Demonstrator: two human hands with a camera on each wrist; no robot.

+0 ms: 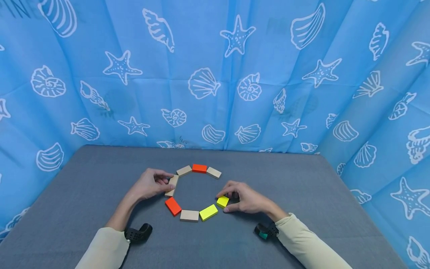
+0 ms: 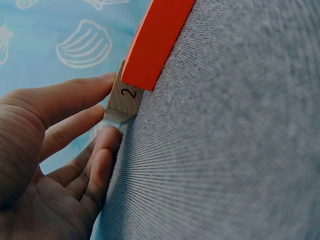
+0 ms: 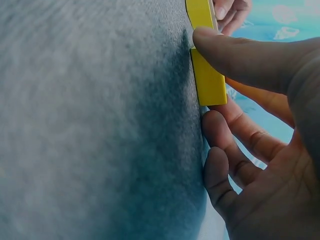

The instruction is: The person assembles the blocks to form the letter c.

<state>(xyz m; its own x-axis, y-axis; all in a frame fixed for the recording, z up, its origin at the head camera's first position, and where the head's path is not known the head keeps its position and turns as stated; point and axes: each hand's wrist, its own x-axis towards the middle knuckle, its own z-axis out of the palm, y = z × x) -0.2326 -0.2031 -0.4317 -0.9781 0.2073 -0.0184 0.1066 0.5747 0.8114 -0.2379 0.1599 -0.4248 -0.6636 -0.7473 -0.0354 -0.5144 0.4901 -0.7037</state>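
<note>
Several flat rectangular blocks lie in a ring on the grey cloth. My left hand pinches a plain wooden block at the ring's left side, thumb and fingers on opposite ends. The left wrist view shows a "2" on a wooden block's end, beside a red block. On the right of the ring, my right hand pinches a yellow block between thumb and fingers; its side shows in the right wrist view. Another yellow block lies just left of it.
Along the front are a red block and a wooden block. At the back, a red block lies between two wooden blocks. A gap separates the back right block from my right hand. A blue shell-patterned curtain hangs behind.
</note>
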